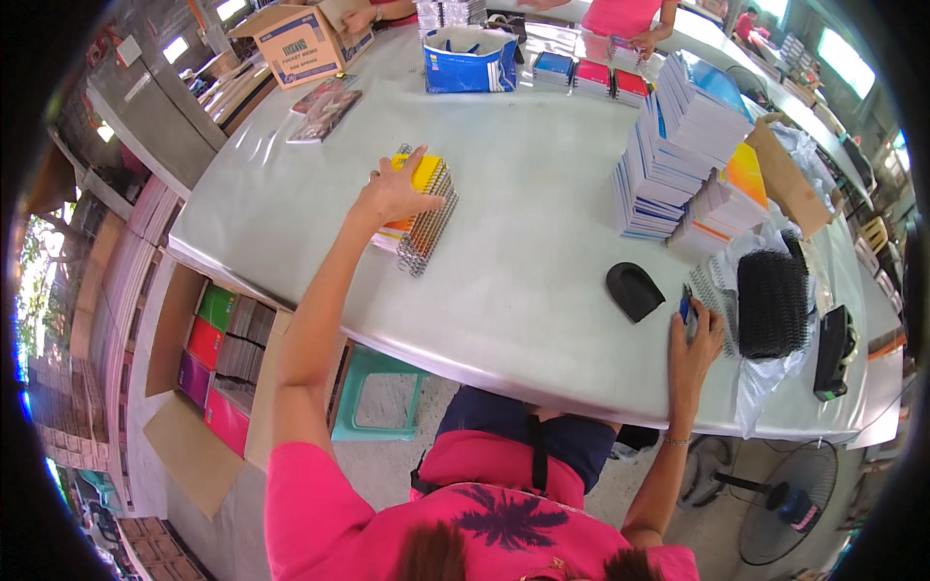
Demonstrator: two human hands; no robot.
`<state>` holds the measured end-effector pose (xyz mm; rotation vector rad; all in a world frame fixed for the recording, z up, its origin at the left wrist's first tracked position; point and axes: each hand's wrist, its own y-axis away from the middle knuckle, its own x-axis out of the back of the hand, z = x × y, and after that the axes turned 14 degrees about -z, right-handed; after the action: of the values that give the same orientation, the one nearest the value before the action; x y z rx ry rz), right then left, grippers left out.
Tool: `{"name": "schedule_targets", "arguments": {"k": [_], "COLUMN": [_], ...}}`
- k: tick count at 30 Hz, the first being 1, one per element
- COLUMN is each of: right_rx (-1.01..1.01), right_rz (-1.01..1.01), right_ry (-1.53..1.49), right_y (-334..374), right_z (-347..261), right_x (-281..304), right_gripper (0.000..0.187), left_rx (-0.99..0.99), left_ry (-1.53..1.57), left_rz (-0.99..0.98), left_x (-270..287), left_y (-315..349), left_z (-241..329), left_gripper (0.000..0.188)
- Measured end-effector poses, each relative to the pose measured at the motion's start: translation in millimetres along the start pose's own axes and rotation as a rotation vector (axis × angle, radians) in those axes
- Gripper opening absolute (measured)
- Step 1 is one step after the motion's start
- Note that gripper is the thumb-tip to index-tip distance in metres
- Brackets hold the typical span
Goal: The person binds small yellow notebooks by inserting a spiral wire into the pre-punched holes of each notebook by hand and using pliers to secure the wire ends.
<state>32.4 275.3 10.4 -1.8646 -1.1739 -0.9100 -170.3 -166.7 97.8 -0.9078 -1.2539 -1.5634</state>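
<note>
My left hand (389, 197) spans a small stack of yellow-covered spiral notebooks (426, 174) left of the table's middle. Its thumb lies at the right side and its fingers reach over the top. Wire coils (418, 247) stick out along the stack's right side. Close to the table's near right edge, my right hand (697, 339) is closed around a small blue-handled tool (686, 306), which looks like pliers; the palm hides part of it. Just left of that hand lies a black rounded pad-like piece (635, 291).
Tall stacks of unbound notebooks (668, 160) stand at right, near a bundle of black wire coils (772, 305) and a black tape dispenser (835, 353). A blue bin (471, 66) and a cardboard box (302, 48) sit at the far side. People work beyond. A floor fan (790, 504) stands lower right.
</note>
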Motion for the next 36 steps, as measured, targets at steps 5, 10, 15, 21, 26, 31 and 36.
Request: {"name": "schedule_targets", "arguments": {"k": [5,10,15,21,26,31,36], "right_rx": [0.002,0.016,0.013,0.126,0.232,0.22,0.33], "right_rz": [0.009,0.009,0.058,0.417,0.601,0.492,0.514], "right_ry": [0.004,0.015,-0.028,-0.186,-0.213,-0.37,-0.061], "right_y": [-0.2,0.5,3.6,-7.1,-52.3,-116.7,-213.0], "right_z": [0.0,-0.9,1.9,-12.4,-23.3,-16.2,73.9], "right_x": [-1.6,-4.2,0.9,11.4,54.5,104.9,90.4], "right_gripper": [0.04,0.04,0.038,0.023,0.018,0.019,0.023], "left_rx": [0.021,0.072,0.011,-0.191,-0.407,-0.609,-0.856], "left_ry": [-0.011,0.031,-0.039,-0.103,-0.093,0.0,0.193], "left_rz": [-0.034,0.007,0.274,0.567,0.574,0.393,0.168], "left_x": [2.4,3.1,0.0,-3.5,-15.0,-60.1,-104.6], "left_y": [3.0,10.6,18.0,30.6,41.5,27.1,34.8], "left_z": [0.9,4.6,29.3,63.1,99.6,138.9,172.0], "left_gripper": [0.11,0.118,0.104,0.082,0.083,0.088,0.088]}}
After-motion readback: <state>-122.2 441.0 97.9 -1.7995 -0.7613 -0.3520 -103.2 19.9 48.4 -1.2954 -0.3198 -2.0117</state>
